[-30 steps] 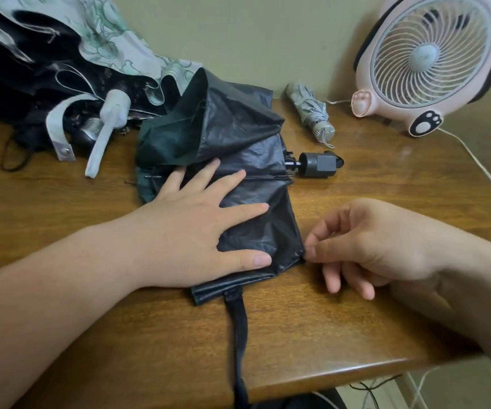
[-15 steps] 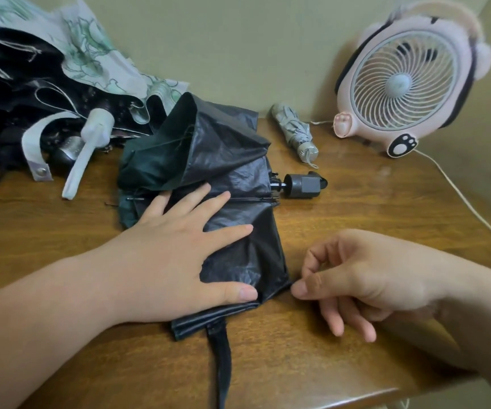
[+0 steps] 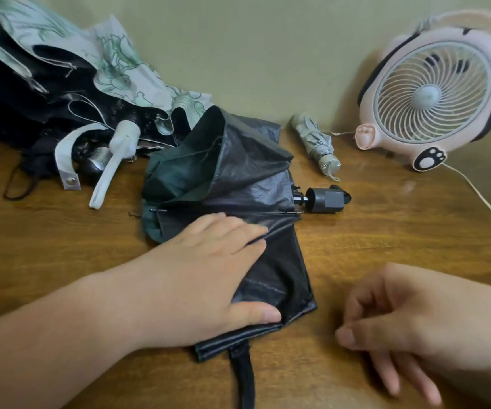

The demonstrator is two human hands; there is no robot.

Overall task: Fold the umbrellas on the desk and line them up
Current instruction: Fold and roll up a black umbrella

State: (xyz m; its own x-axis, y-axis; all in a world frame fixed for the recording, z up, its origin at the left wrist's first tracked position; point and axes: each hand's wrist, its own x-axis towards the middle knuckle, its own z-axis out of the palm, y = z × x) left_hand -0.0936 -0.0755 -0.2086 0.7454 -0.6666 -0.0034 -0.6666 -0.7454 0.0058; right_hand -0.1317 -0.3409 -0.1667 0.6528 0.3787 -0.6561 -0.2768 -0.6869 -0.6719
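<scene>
A collapsed black umbrella (image 3: 247, 184) lies loose in the middle of the wooden desk (image 3: 385, 240), its black handle (image 3: 325, 200) pointing right and its strap (image 3: 242, 376) hanging over the front edge. My left hand (image 3: 208, 278) presses flat on the near fabric panel, fingers straight. My right hand (image 3: 415, 323) hovers to the right of the fabric, loosely curled and holding nothing. A folded grey umbrella (image 3: 316, 144) lies at the back by the wall. An unfolded floral white and black umbrella (image 3: 70, 93) is heaped at the back left, its white handle (image 3: 114, 160) sticking out.
A pink desk fan (image 3: 433, 90) stands at the back right, and its white cable (image 3: 480, 199) runs along the desk's right side. A wall closes off the back. The desk's front edge is close below my hands.
My right hand has drawn away from the fabric corner toward the lower right. My left hand has slid slightly along the panel, fingers closer together. The camera has dipped, so everything sits lower.
</scene>
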